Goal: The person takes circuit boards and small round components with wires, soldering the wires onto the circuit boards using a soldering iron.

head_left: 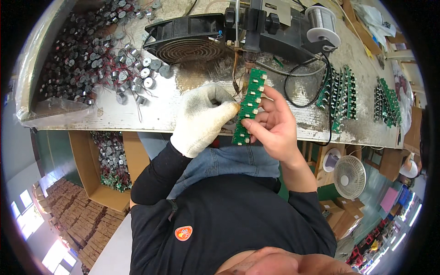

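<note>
My right hand (275,123) is bare and grips a long green circuit board strip (249,108), thumb on its face and fingers behind. The strip stands nearly lengthwise away from me, with small white connectors along it. In a white knit glove, my left hand (206,117) is pinched closed against the strip's left edge. Whatever lies between its fingertips is too small or hidden to tell. Just beyond the strip's far end is the tip of a soldering machine (250,57), with a thin metal tube beside it.
Many small round metal motors with wires (101,59) are heaped at left. A black fan (188,43) and solder wire spool (321,24) stand behind. More green board strips (339,94) lie at right, near a black cable (286,87). Below the table's left sits a cardboard box (107,197).
</note>
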A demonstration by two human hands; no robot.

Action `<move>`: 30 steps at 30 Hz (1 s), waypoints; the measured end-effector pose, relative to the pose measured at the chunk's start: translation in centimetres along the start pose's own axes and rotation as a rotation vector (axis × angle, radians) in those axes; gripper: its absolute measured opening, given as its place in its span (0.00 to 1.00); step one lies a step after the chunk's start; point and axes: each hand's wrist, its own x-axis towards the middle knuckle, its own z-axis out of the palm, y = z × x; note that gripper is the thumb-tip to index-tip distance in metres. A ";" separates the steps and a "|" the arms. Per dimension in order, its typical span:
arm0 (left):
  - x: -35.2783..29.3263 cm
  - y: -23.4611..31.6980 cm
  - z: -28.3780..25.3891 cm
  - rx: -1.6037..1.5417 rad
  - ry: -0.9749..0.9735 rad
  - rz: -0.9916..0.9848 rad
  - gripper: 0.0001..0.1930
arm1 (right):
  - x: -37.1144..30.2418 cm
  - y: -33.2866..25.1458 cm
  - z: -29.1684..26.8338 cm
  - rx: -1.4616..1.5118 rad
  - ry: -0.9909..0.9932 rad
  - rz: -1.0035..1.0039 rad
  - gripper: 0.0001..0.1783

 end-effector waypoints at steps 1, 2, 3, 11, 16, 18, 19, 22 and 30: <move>0.0 0.1 0.0 0.001 0.001 0.001 0.08 | 0.0 0.0 0.0 -0.006 0.001 -0.002 0.37; -0.1 0.1 0.1 -0.021 -0.001 0.000 0.08 | 0.0 -0.1 0.0 -0.006 0.002 -0.002 0.37; -0.1 0.2 0.2 -0.042 -0.003 -0.001 0.08 | 0.0 -0.1 0.0 -0.007 0.007 0.000 0.37; -0.4 -0.7 0.3 -0.100 0.017 -0.056 0.07 | -0.5 0.6 -0.1 -0.026 0.012 0.003 0.37; -0.6 -0.6 0.4 -0.067 0.007 0.020 0.07 | -0.6 -0.1 0.1 -0.027 0.000 0.048 0.37; -0.7 -0.9 0.3 -0.074 0.016 0.020 0.08 | -0.7 -0.1 0.1 -0.019 -0.003 0.042 0.37; -0.7 -0.8 0.4 -0.074 0.017 0.020 0.08 | -0.7 0.0 0.2 -0.012 -0.007 0.037 0.37; -0.9 -0.7 0.6 -0.141 0.055 -0.028 0.07 | -0.8 0.3 0.1 0.004 -0.025 0.034 0.37; -0.6 -1.0 0.7 -0.089 0.078 0.026 0.07 | -0.9 0.3 0.2 0.012 -0.009 0.024 0.37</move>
